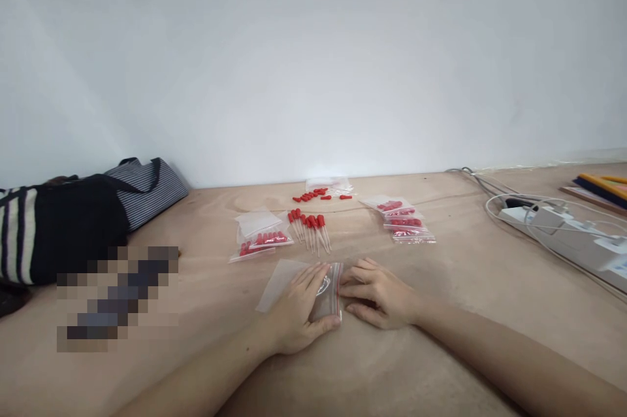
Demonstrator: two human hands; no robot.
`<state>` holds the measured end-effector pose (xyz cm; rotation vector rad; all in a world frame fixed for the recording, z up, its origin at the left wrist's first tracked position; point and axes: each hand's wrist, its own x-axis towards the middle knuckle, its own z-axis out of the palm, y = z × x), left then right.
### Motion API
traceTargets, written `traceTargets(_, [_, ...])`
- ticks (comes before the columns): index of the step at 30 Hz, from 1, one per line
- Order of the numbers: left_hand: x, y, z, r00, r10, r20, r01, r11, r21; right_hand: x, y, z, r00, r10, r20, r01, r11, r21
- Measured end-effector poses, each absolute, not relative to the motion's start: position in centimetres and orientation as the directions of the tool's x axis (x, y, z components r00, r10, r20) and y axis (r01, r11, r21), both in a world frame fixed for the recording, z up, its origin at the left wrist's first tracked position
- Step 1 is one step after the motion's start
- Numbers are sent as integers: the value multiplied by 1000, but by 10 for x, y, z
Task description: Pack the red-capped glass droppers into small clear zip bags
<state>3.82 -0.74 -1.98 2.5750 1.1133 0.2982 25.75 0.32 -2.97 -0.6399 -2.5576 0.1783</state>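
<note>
A clear zip-lock bag (334, 293) with a red line along its seal lies flat on the table before me. My left hand (302, 312) rests across it, fingers stretched out, thumb by the lower corner. At the seal edge, my right hand (377, 293) touches the bag with bent fingertips, its thumb apart from them. Another pale plastic bag (279, 284) sticks out to the left from under my left hand. Just beyond lie several droppers (310, 227) with red rubber bulbs and thin clear stems. What is inside the bag under my hand is partly hidden.
Zip-lock bags with red bulbs lie at left (267, 238) and right (404, 224). Loose red bulbs (311, 195) and more bags (329, 186) are near the wall. A power strip (568, 234) with cables stands right; a dark bag (73, 221) and a blurred dark object (122, 296) lie left.
</note>
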Motion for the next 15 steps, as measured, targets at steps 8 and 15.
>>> traceTargets(8, [42,-10,-22,639,766,69,698,-615,366,247,0,-26,-865,357,352,273,924,-267])
traceTargets(15, [37,-8,-13,607,794,13,736,-569,367,243,3,-19,-892,376,249,288,900,-328])
